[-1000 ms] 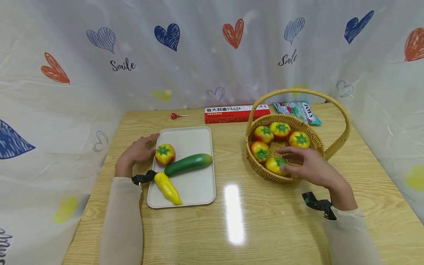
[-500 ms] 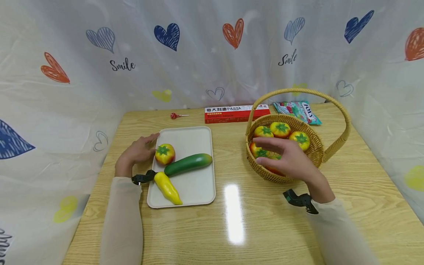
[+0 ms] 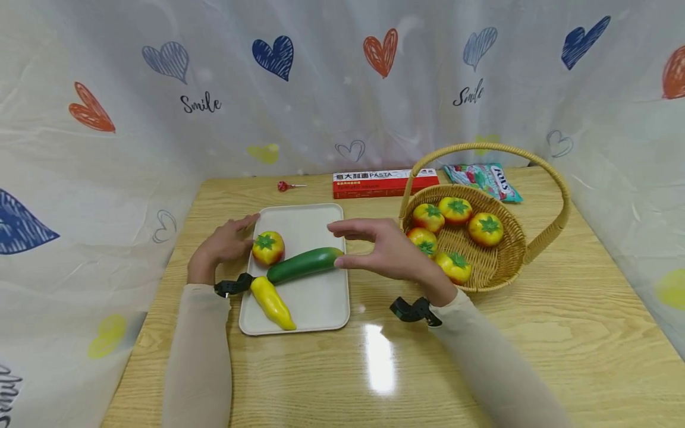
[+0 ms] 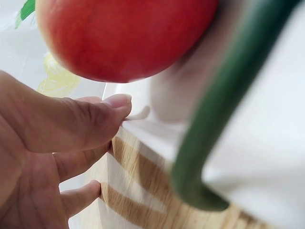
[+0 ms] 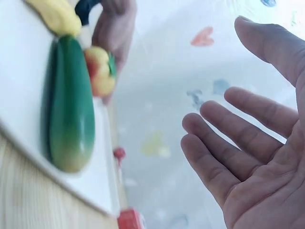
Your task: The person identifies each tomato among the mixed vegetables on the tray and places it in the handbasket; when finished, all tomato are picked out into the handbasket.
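My left hand [image 3: 225, 241] is at the left rim of a white tray [image 3: 316, 303], its thumb by the rim and its fingers loosely extended. On the tray lie a red-and-yellow tomato [image 3: 268, 248] close to that thumb, a green zucchini [image 3: 305, 265] and a yellow pepper [image 3: 273, 303]. My right hand [image 3: 382, 249] hovers near the tray's right rim, thumb and fingers spread apart around the zucchini's tip without gripping it. In the right wrist view the palm of the right hand [image 5: 262, 157] holds nothing. The zucchini [image 5: 71, 109] appears apart from it.
A wicker basket [image 3: 516, 267] with a tall arched handle stands right, holding several red-and-yellow tomatoes [image 3: 486, 229]. Behind are a red pasta box [image 3: 385, 184], a candy bag [image 3: 484, 181] and a lollipop [image 3: 283, 186]. A printed curtain [image 3: 321, 119] surrounds the table.
My right hand has moved left from over the basket to the tray's right edge, its fingers spread. The left hand and the things on the tray have stayed in place.
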Available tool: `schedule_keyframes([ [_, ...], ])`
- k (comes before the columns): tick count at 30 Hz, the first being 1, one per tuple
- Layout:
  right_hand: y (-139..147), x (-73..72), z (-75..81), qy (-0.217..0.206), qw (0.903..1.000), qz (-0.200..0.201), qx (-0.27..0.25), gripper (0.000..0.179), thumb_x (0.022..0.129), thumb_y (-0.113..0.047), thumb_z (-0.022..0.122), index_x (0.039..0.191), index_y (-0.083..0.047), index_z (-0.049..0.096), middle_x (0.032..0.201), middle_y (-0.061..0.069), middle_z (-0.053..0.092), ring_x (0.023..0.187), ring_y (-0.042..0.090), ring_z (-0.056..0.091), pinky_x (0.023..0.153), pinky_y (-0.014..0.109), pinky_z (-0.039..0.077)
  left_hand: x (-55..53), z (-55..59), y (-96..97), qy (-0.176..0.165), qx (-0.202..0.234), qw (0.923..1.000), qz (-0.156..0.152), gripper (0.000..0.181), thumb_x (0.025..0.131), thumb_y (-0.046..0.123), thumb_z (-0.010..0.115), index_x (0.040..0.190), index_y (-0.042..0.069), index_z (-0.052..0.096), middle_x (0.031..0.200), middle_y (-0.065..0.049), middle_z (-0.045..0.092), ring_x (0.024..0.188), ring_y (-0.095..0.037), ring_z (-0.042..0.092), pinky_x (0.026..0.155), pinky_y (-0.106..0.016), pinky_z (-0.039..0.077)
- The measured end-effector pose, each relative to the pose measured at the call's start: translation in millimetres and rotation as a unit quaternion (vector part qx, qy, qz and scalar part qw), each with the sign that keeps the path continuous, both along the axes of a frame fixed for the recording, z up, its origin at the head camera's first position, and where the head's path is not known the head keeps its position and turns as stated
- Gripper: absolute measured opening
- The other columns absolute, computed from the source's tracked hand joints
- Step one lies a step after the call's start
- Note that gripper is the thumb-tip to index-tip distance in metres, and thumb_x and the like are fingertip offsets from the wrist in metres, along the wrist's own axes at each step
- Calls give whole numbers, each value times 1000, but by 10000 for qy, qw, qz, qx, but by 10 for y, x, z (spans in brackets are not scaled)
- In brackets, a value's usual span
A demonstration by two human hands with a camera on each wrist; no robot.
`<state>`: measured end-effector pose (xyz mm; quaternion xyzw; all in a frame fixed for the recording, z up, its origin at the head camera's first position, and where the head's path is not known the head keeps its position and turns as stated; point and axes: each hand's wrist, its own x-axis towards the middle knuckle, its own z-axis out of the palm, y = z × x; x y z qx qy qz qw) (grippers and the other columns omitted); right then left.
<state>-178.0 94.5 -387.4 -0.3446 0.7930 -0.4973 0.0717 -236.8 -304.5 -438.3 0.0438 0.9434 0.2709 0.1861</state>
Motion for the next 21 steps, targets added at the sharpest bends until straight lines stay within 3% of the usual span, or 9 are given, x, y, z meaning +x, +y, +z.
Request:
schedule_keyframes([
  [9,-653,-217,-209,-171,9985,522,12,59,94,-24,89,147,-9,69,145,9,74,132,26,72,116,31,56,-15,5,9,-76,-27,9999,69,73,109,26,61,174,19,30,177,-32,25,164,-63,5,126,-85,13],
  [15,-1007,-386,-339,-3,9961,526,709,63,96,-35,87,150,-9,67,149,10,71,133,31,71,115,37,57,-20,19,11,-109,-40,9999,96,73,109,27,61,175,20,30,177,-31,25,164,-63,7,125,-86,13],
  [21,-1283,-493,-406,97,9860,224,1648,63,96,-42,85,149,-13,69,143,4,75,132,25,69,115,40,56,-18,16,7,-102,-15,9999,52,72,109,28,61,174,19,31,177,-31,25,164,-63,7,125,-86,13],
])
